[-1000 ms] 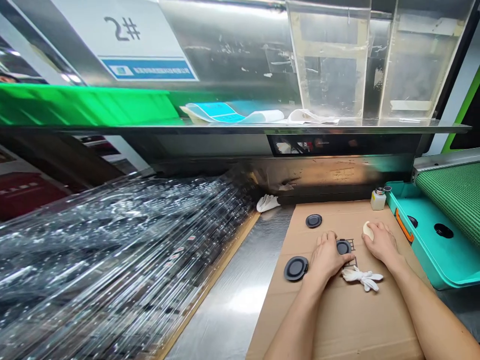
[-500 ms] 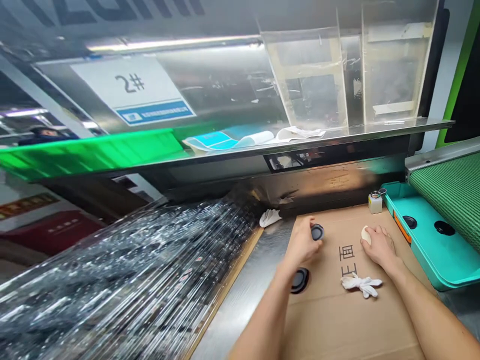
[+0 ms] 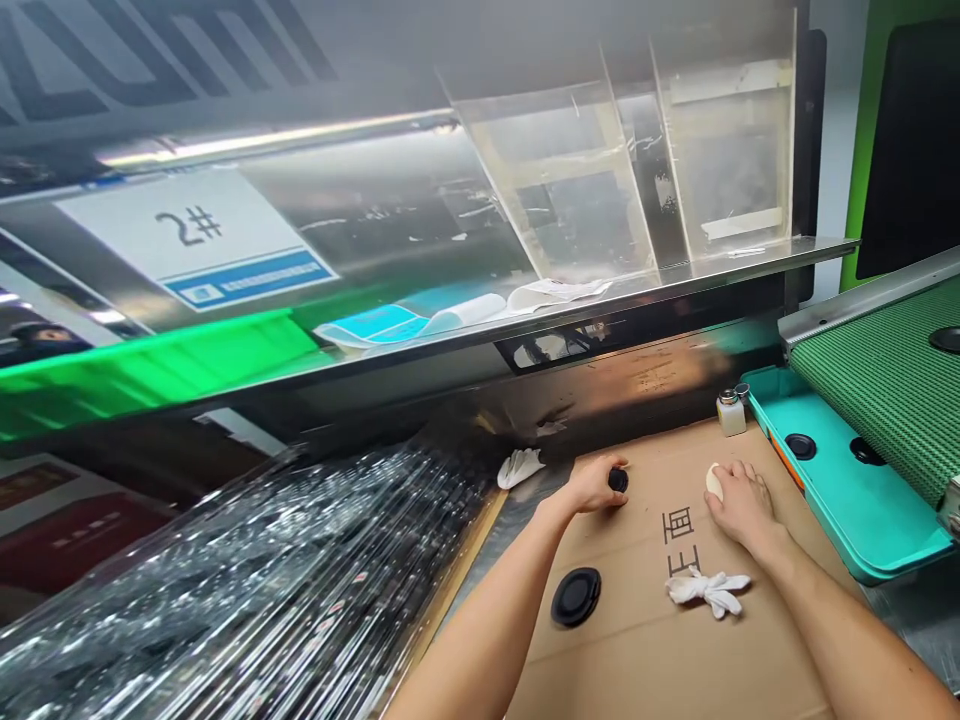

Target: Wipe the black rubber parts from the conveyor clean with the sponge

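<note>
My left hand (image 3: 592,484) is closed around a small round black part (image 3: 618,481), held over the cardboard sheet (image 3: 637,640). In my right hand (image 3: 746,505) a cream-coloured pad (image 3: 713,483) is gripped, close to the cardboard; whether it touches is unclear. A stack of black round parts (image 3: 576,597), or one thick part, lies on the cardboard below my left hand. Between my forearms rests a crumpled white glove (image 3: 709,590), beside black handwritten characters. A small white bottle (image 3: 730,416) with a metal top stands beyond my right hand.
On the right, a teal tray (image 3: 862,570) holds two black round parts (image 3: 800,446). Above it runs a green conveyor belt (image 3: 885,365) bearing another black part (image 3: 946,340). Shiny plastic film (image 3: 315,570) covers the left side. A metal shelf edge (image 3: 675,292) overhangs the back.
The view has swung to the right, showing a black part on the belt. My left hand has turned its part, so its face shows less. My right hand still grips the pad.
</note>
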`<action>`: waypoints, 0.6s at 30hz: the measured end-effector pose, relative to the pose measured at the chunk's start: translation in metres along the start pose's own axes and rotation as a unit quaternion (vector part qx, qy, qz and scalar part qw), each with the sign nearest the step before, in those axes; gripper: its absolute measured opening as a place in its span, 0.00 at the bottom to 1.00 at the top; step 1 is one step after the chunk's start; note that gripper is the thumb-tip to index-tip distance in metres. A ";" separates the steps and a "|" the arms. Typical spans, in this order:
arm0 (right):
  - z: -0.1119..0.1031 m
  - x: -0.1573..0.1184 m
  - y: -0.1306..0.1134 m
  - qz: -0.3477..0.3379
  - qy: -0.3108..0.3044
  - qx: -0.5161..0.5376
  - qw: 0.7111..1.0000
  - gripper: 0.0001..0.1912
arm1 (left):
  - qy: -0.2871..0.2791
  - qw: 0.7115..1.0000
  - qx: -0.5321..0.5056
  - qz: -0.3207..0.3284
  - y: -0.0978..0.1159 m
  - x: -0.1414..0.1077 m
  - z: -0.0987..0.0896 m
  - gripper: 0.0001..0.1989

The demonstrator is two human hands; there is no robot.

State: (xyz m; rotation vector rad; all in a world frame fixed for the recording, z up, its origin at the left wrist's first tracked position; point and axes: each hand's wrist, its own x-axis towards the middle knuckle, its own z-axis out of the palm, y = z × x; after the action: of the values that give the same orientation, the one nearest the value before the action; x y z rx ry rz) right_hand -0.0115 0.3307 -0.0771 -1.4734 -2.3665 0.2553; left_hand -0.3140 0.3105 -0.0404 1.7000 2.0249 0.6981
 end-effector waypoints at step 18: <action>0.005 0.000 -0.006 0.029 0.028 0.104 0.994 0.16 | -0.015 0.954 0.297 0.047 0.066 0.033 -0.017 0.45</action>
State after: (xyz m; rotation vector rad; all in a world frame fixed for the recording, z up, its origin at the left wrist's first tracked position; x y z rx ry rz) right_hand -0.0187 0.3276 -0.0798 -1.4324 -2.1815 0.4546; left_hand -0.2781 0.3496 0.0132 2.1172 2.2897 0.0722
